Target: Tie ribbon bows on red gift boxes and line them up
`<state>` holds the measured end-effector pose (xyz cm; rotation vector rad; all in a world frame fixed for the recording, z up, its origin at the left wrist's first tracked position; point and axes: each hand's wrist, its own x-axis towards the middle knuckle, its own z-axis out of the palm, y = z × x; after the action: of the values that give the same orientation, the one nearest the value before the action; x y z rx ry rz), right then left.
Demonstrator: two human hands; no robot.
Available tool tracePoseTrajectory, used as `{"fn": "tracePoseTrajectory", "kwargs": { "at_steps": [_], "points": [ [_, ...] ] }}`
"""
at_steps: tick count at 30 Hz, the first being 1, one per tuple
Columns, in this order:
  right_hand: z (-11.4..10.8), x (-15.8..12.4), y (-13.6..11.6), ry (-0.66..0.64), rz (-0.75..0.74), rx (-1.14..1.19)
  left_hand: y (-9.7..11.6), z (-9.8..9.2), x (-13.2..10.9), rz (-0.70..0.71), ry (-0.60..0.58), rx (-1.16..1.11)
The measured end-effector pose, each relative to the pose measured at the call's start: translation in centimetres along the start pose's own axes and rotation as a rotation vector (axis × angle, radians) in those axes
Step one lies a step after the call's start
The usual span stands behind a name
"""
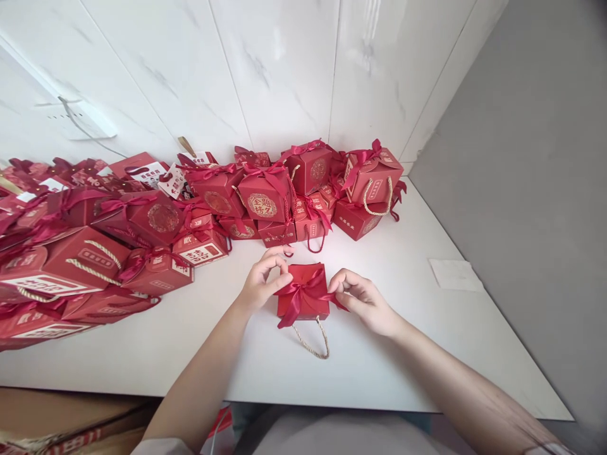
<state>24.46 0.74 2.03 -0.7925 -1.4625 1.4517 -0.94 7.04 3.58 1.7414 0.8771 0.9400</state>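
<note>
A small red gift box (309,309) stands on the white table in front of me, with a red satin ribbon (303,289) tied in a bow across its top. A twisted cream rope handle (315,351) hangs out from its near side. At the bow's left side, my left hand (265,278) is closed, thumb and index finger pinched at the ribbon's edge while the other fingers curve above. My right hand (363,300) pinches the ribbon on the right side of the bow, a loose end showing below the fingertips.
Many ribboned red gift boxes (159,218) are piled along the left. More stacked boxes (265,196) line the marbled wall. A white paper square (456,275) lies on the table (408,373) at right, beside a grey wall. An outlet (80,120) with a cable is at left; cardboard (61,417) sits below.
</note>
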Motion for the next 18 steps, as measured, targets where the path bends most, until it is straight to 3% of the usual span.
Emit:
{"fn": "tracePoseTrajectory", "kwargs": {
  "at_steps": [6, 11, 14, 18],
  "points": [
    [0.2, 0.0, -0.4, 0.073, -0.002, -0.085, 0.7, -0.7, 0.1, 0.004, -0.203, 0.037],
    [-0.3, 0.3, 0.2, 0.249, -0.026, -0.067, 1.2, -1.5, 0.0, 0.009, -0.374, 0.098],
    [-0.6, 0.5, 0.5, 0.349, -0.028, -0.063, 1.2, -1.6, -0.1, 0.017, -0.386, 0.081],
    [-0.5, 0.6, 0.4, 0.431, -0.050, -0.036, 1.0, -1.5, -0.2, -0.003, -0.306, -0.018]
  ]
}}
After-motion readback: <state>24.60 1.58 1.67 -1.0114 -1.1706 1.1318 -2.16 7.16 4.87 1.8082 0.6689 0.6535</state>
